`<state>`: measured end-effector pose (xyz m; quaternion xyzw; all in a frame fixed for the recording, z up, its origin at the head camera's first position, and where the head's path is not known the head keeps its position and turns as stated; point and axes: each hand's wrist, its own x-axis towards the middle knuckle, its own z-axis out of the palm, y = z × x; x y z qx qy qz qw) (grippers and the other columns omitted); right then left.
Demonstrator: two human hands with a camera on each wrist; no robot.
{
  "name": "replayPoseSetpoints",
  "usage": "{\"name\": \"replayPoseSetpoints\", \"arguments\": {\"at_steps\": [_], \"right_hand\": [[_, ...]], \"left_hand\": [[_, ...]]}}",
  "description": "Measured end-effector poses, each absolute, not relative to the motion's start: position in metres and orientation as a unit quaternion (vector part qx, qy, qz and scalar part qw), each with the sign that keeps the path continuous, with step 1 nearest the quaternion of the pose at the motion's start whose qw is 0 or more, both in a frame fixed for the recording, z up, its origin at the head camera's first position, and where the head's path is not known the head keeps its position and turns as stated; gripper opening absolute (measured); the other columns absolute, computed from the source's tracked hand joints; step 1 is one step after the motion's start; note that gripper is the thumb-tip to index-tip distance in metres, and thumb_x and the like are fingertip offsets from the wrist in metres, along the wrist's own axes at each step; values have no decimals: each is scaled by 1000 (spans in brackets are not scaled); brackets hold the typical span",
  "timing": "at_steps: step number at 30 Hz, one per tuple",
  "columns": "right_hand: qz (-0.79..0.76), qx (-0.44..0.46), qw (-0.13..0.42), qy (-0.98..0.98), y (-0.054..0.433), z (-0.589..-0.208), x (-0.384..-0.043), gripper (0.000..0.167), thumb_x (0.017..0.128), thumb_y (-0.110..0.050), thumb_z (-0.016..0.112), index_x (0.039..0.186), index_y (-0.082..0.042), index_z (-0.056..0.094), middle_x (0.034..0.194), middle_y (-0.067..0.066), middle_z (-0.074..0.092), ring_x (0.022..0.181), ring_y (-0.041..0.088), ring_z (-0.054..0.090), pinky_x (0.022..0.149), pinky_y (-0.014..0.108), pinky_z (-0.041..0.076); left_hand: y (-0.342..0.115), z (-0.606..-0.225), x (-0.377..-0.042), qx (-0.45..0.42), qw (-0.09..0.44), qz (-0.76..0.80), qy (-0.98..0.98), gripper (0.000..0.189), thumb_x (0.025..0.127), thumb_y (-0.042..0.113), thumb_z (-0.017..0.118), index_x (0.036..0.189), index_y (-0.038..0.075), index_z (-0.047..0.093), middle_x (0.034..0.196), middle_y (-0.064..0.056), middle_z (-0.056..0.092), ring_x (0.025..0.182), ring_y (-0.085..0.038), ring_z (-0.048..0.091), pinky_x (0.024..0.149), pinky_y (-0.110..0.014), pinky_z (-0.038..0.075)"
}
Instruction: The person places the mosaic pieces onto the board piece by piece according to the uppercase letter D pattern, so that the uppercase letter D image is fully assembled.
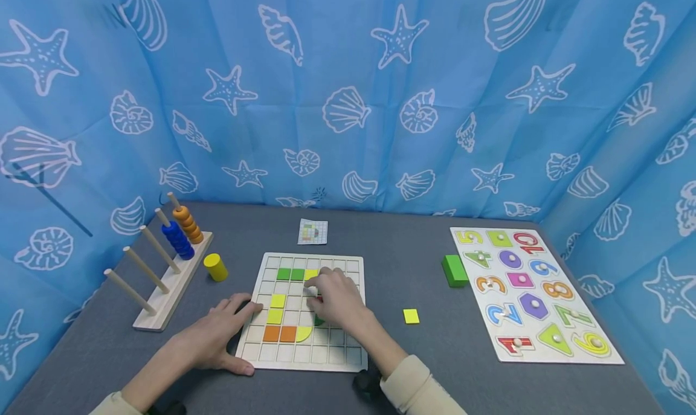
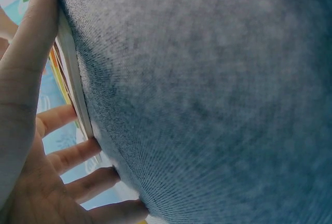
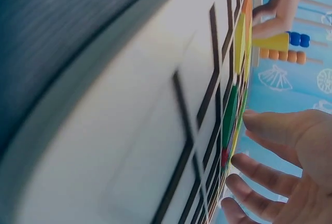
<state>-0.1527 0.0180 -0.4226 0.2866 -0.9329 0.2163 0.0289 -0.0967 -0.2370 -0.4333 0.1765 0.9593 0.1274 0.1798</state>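
A square white grid board (image 1: 339,357) lies on the table, holding green, yellow and orange tiles. My left hand (image 1: 220,336) rests at its left edge, thumb at the near corner and fingers spread along the side. In the left wrist view those fingertips touch the table cloth by the board's edge. Over the upper middle of the board is my right hand (image 1: 337,297), fingers bent loosely, index fingertip close below a yellow tile (image 1: 310,274). It partly covers a dark green tile (image 1: 318,320). The right wrist view shows no tile between its thumb and fingers (image 3: 259,169).
A small printed pattern card (image 1: 312,232) lies behind the board. At left stand a peg rack (image 1: 174,282) with blue and orange beads and a yellow cylinder (image 1: 215,267). To the right are a loose yellow tile (image 1: 411,316), a green block (image 1: 454,270) and a number puzzle (image 1: 522,330).
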Motion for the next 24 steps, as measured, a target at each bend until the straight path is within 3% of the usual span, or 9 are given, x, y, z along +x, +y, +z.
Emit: {"name": "replayPoseSetpoints", "arguments": {"at_steps": [15, 24], "right_hand": [[212, 242, 15, -947, 64, -426, -154, 19, 88, -13, 78, 106, -10, 81, 100, 9, 73, 88, 25, 62, 58, 29, 46], [193, 222, 32, -955, 104, -422, -144, 21, 84, -12, 82, 104, -10, 80, 97, 8, 71, 79, 19, 55, 58, 31, 43]], "left_hand": [[-236, -434, -98, 174, 185, 128, 959, 110, 59, 74, 84, 146, 19, 46, 151, -19, 41, 134, -45, 46, 103, -75, 41], [-236, -435, -98, 161, 190, 125, 960, 111, 58, 73, 85, 147, 19, 46, 153, -19, 41, 135, -46, 46, 104, -77, 40]]}}
